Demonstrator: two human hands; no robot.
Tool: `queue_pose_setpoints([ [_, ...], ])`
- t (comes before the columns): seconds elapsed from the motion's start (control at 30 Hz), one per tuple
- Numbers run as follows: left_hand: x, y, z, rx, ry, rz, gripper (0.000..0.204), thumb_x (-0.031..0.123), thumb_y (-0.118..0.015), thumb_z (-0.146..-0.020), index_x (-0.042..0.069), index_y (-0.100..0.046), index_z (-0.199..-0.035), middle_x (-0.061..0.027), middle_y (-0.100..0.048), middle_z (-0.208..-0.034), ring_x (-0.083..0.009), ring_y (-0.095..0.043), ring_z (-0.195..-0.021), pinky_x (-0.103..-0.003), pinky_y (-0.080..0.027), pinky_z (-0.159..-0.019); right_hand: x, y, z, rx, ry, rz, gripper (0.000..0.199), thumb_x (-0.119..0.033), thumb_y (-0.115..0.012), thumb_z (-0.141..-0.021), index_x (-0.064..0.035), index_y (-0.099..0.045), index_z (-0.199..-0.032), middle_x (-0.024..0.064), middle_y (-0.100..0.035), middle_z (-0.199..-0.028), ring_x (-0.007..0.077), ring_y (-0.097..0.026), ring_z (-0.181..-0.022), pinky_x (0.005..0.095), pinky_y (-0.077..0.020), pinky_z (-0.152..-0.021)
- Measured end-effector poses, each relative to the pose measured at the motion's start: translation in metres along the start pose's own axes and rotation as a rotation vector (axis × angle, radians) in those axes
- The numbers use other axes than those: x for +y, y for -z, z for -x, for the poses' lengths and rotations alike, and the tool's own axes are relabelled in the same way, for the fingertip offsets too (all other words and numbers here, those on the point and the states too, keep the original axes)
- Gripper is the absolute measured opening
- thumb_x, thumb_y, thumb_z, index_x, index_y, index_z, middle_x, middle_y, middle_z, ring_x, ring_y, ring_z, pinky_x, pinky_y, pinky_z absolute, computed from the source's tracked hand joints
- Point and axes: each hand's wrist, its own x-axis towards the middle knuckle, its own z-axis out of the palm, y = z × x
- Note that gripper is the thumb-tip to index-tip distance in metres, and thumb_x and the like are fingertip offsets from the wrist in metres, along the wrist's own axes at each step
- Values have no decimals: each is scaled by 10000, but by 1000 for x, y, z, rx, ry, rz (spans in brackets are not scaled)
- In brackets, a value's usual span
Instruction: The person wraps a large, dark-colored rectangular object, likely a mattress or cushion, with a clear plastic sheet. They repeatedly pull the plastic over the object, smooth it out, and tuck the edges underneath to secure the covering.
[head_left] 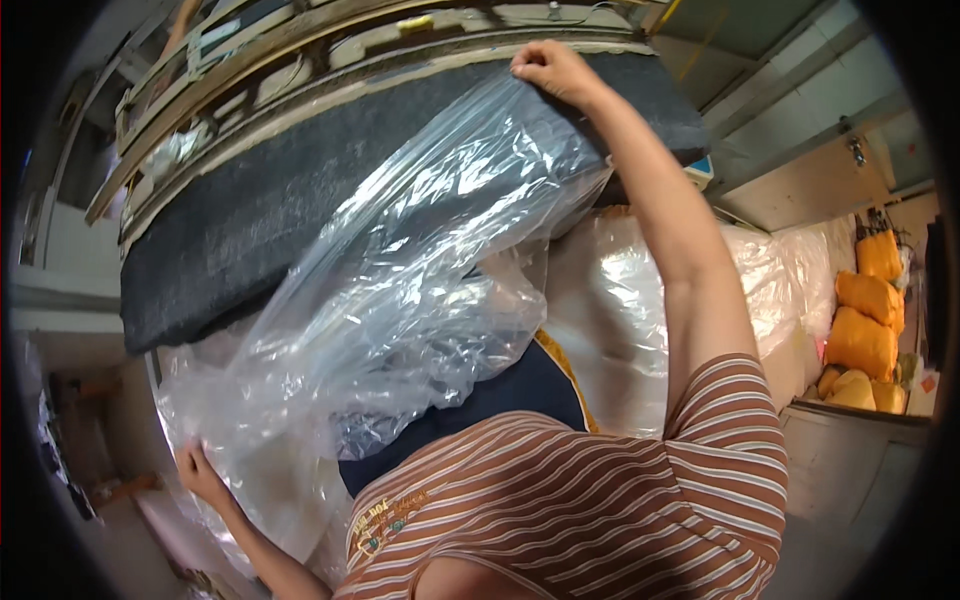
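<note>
From here, the left hand curls at the clear plastic sheet; whether it grips, I can't tell. The sheet slants across the dark-topped bench to the right hand, pinching its far end. Wooden rails run behind; orange bundles sit off right.

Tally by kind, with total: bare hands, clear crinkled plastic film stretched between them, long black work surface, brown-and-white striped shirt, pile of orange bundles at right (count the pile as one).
Bare hands: 2 (left hand, right hand)
Clear crinkled plastic film: 1
Long black work surface: 1
Brown-and-white striped shirt: 1
Pile of orange bundles: 1
Total: 6
</note>
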Motion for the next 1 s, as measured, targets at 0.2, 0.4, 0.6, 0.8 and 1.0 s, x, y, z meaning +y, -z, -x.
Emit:
queue_pose_setpoints([
  [0.2, 55, -20, -121, 208, 266, 1002, 326, 217, -492, -969, 34, -516, -1238, -72, -543, -1196, -153, -525, -1048, -301, -396, -934, -88, 21, -9, 503, -52, -890, 166, -186, -599, -880, -25, -590, -919, 30, -611, -840, 120, -551, -764, 279, -443, -676],
  [0.4, 66, -148, -235, 220, -58, 376, 282, 263, -577, -913, 21, -655, -1034, -21, -657, -939, -104, -561, -887, -259, -442, -799, -9, -14, -9, 879, -201, 42, 187, -207, -584, -863, -35, -558, -928, 112, -641, -829, 213, -608, -762, 343, -467, -716],
  [0.6, 95, -192, -286, 158, 25, 453, 302, 299, -619, -882, 32, -698, -998, -47, -694, -886, -97, -595, -820, -247, -442, -779, 10, -6, -18, 805, -210, 107, 218, -242, -617, -835, -27, -621, -866, 118, -653, -790, 246, -617, -753, 351, -470, -731],
  [0.8, 93, -225, -332, 144, -8, 558, 321, 356, -665, -837, 80, -721, -990, -26, -698, -904, -86, -598, -837, -228, -436, -779, 23, 1, -30, 786, -260, 142, 257, -276, -628, -819, -22, -655, -852, 121, -665, -784, 247, -622, -732, 357, -475, -717],
  [1.0, 115, -225, -338, 163, 73, 321, 314, 354, -683, -786, 49, -666, -860, -7, -639, -772, -85, -557, -742, -249, -431, -710, 29, 8, -34, 823, -336, 263, 334, -322, -657, -768, -23, -577, -894, 148, -568, -947, 291, -555, -875, 395, -432, -817],
])
